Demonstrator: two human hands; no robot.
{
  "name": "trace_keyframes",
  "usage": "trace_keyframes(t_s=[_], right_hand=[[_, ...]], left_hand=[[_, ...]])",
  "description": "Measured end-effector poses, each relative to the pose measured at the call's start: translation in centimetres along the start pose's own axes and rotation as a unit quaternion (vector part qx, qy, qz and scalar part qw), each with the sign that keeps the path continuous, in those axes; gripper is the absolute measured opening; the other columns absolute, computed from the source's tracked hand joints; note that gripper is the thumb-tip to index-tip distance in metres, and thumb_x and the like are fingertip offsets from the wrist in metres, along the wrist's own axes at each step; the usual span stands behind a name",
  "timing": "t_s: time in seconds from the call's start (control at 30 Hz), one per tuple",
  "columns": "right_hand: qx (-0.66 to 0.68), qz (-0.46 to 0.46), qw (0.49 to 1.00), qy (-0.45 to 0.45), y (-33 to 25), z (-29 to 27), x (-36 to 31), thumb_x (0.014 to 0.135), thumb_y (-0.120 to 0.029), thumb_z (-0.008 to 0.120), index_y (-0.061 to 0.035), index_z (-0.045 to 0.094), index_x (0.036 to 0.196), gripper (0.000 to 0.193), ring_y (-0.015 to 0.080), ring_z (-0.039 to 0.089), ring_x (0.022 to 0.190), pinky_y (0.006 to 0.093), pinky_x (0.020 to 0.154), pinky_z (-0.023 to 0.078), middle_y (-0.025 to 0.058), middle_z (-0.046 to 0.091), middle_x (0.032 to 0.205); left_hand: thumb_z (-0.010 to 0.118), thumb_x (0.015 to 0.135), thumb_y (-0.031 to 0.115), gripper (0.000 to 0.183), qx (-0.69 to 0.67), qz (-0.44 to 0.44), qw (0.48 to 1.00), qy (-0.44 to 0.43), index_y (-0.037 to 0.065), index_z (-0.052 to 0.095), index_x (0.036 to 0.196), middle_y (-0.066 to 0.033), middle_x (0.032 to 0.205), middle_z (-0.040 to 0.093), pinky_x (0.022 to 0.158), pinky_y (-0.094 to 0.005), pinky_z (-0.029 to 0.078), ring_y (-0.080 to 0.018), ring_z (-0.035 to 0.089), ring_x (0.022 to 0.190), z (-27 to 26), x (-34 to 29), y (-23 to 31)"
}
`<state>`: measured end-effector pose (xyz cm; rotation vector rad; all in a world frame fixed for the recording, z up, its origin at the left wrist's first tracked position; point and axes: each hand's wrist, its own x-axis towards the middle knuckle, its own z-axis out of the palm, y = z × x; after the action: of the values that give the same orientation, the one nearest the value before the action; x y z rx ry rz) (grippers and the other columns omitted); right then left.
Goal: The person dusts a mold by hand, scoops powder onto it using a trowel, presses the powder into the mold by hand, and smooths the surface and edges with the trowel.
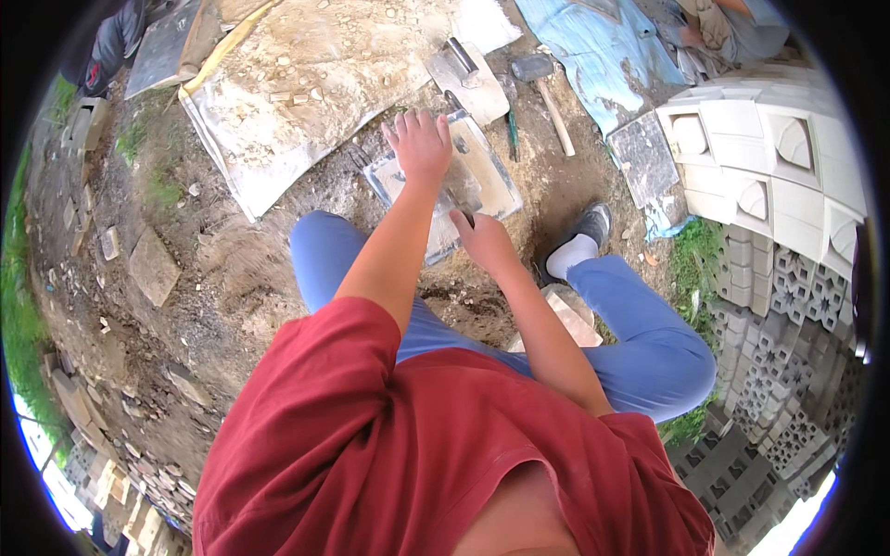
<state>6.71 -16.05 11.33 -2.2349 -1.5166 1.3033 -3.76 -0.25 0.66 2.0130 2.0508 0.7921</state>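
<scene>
A shallow square mould (pixel 505 196) with a dark rim lies on the ground between my knees, with pale wet-looking mix in it. My left hand (pixel 422 146) is over its far left corner, fingers spread; whether the palm touches the mould is hidden. At the near side, my right hand (pixel 486 243) is closed round a dark handle, apparently of a trowel (pixel 471 221), whose grey blade seems to lie over the mix. Just beyond the mould rest another trowel (pixel 477 91) with a wide pale blade, a green-handled tool (pixel 513 137) and a mallet (pixel 554 113) with a wooden handle.
A pale sheet (pixel 269 181) bears a sandy heap at the far left. A blue tarp (pixel 603 56) spreads at the far right, near another person (pixel 742 32). Pale blocks (pixel 732 125) and grey openwork blocks (pixel 788 287) are stacked rightward. Another person's leg (pixel 107 46) shows far left.
</scene>
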Motion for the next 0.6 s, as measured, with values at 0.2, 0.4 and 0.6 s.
trace_keyframes(t_s=[0.2, 0.4, 0.6], right_hand=[[0.002, 0.048, 0.997, -0.055, 1.1, 0.1, 1.1, 0.107, -0.058, 0.050, 0.0061, 0.071, 0.086, 0.071, 0.0497, 0.068, 0.081, 0.0547, 0.074, 0.052, 0.0318, 0.068, 0.080], [0.053, 0.073, 0.992, -0.092, -0.1, -0.1, 0.6, 0.106, -0.058, 0.053, 0.0050, 0.070, 0.087, 0.068, 0.0504, 0.070, 0.088, 0.0538, 0.076, 0.054, 0.0322, 0.071, 0.086], [0.067, 0.042, 0.994, -0.070, 1.5, 0.5, 1.0, 0.105, -0.058, 0.055, 0.0094, 0.070, 0.091, 0.070, 0.0511, 0.070, 0.086, 0.0541, 0.076, 0.055, 0.0324, 0.071, 0.084]], left_hand=[[0.045, 0.109, 0.048, 0.049, 0.052, -0.039, 0.990, -0.126, 0.006, 0.066, 0.123, -0.0143, 0.131, 0.066, 0.119, -0.0650, 0.030, -0.0364, 0.055, 0.131, 0.6, 0.3, 1.7], [0.050, 0.107, 0.047, 0.044, 0.057, -0.023, 0.997, -0.039, 0.010, 0.065, 0.124, -0.0093, 0.136, 0.063, 0.118, -0.0635, 0.031, -0.0321, 0.054, 0.132, 1.0, 0.0, 1.2], [0.045, 0.108, 0.047, 0.047, 0.061, -0.033, 0.996, -0.060, 0.011, 0.065, 0.132, -0.0100, 0.143, 0.062, 0.122, -0.0629, 0.028, -0.0325, 0.052, 0.137, 1.1, -0.1, 1.7]])
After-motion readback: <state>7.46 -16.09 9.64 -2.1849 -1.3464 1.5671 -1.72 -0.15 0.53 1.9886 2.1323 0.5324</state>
